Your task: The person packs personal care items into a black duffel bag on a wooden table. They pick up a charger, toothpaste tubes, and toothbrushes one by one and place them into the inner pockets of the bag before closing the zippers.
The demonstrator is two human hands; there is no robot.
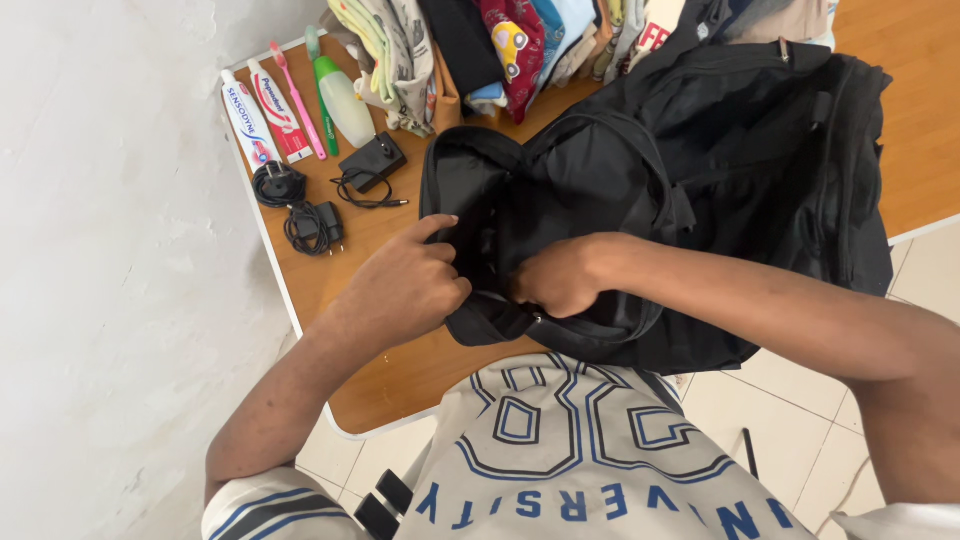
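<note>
A black backpack point(740, 170) lies on a wooden table point(400, 375) with its main compartment open toward me. My left hand point(410, 285) grips the near left edge of the opening, index finger stretched along the rim. My right hand point(560, 275) is curled over the front lip of the opening, fingers tucked inside the bag and hidden there. Whether it holds anything inside the bag is hidden.
At the table's far left lie two toothpaste tubes point(262, 118), a pink toothbrush point(297, 100), a green one, a pale green bottle point(343, 100), a black adapter point(372, 162) and coiled chargers point(300, 210). Folded clothes point(500, 45) are stacked beyond the bag. A white wall is to the left.
</note>
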